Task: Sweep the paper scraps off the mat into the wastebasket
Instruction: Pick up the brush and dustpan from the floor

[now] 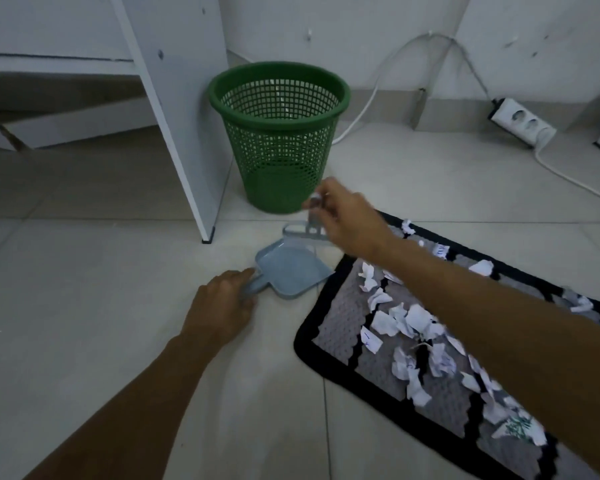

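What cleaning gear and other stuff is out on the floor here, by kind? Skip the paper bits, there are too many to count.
Wastebasket, green: 1
Dustpan, pale blue, handle in the left hand: 1
Brush, in the right hand: 1
Mat, grey with black border: 1
Power strip, white: 1
Total: 5

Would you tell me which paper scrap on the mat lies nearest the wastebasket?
The crumpled scrap on the mat's black far border, beyond the right hand; all others lie nearer the camera.

One camera sits on the person's head. It looks forward and down at the floor point(84, 258), close by.
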`<state>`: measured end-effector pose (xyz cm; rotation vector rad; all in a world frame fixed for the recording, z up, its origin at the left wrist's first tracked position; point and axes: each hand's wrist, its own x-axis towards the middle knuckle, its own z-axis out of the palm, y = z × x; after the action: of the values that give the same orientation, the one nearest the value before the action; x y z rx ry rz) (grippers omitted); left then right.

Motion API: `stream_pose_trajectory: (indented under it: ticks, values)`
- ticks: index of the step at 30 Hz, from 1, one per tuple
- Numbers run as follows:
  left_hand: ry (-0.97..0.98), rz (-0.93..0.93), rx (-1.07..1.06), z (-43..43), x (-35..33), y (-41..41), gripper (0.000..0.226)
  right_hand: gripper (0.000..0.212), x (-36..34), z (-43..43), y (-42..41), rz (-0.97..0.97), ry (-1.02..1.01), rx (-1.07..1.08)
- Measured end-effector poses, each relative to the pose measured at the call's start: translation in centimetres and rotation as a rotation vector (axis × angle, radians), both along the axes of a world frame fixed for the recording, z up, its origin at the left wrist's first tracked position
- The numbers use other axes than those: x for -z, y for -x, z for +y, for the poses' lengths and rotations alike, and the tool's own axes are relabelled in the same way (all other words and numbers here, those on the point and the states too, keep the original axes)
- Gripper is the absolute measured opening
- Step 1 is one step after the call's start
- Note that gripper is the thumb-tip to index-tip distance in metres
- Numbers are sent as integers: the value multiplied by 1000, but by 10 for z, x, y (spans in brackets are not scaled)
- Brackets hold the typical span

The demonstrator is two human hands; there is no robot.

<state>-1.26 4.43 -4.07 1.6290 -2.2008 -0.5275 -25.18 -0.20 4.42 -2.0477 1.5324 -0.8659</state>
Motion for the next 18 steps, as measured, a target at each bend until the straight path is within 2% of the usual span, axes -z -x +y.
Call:
stream_pose_trajectory:
  ticks: [2,5,8,10,13,18]
  values:
    - [-31,-13,84,-4,1,12,51,15,-16,5,39,-61,33,123]
    - [-53,37,73,-9,4,25,43,19,-28,15,100,-99,64,316]
    - [78,148,121,-13,2,32,33,36,-27,29,150,42,141,485]
    - [156,181,190,-13,-4,36,35,34,-22,38,173,153,189,563]
    - [201,138,232,-9,-12,46,36,19,-2,48,192,239,138,608]
    - [116,162,271,-2,-15,57,31,18,25,56,165,245,88,532]
